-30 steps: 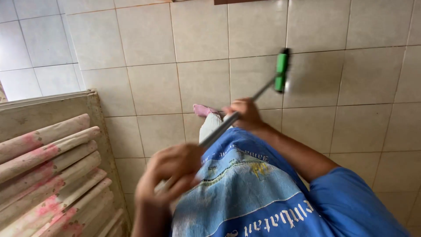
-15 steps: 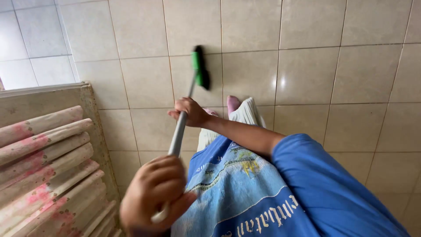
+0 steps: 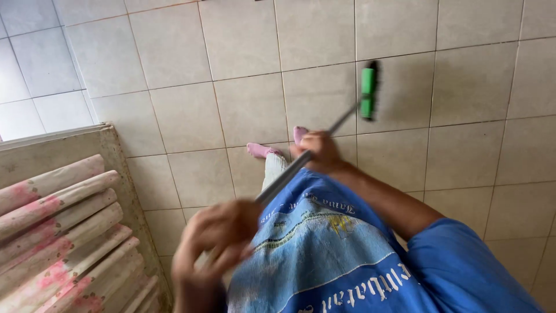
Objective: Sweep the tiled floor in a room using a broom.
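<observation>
Both hands are on the broom: the right hand (image 3: pixel 317 152) is clamped around the grey metal handle (image 3: pixel 289 174) partway down, out in front of the body, and the left hand (image 3: pixel 215 239), blurred and close to the camera, is wrapped tight around the handle's upper end. The handle runs on a slant from lower left to upper right. At its far end sits the green broom head (image 3: pixel 367 93), with dark bristles along its right edge, resting on the beige tiled floor (image 3: pixel 463 87) right of centre. Below, a blue T-shirt (image 3: pixel 324 255) with a pale printed picture and white lettering fills the bottom of the view. Two feet in pink socks (image 3: pixel 260 150) peek out near the right hand. On the left, a wooden frame (image 3: pixel 119 168) holds a row of rolled pink-and-cream fabric (image 3: pixel 58 232), stacked side by side.
</observation>
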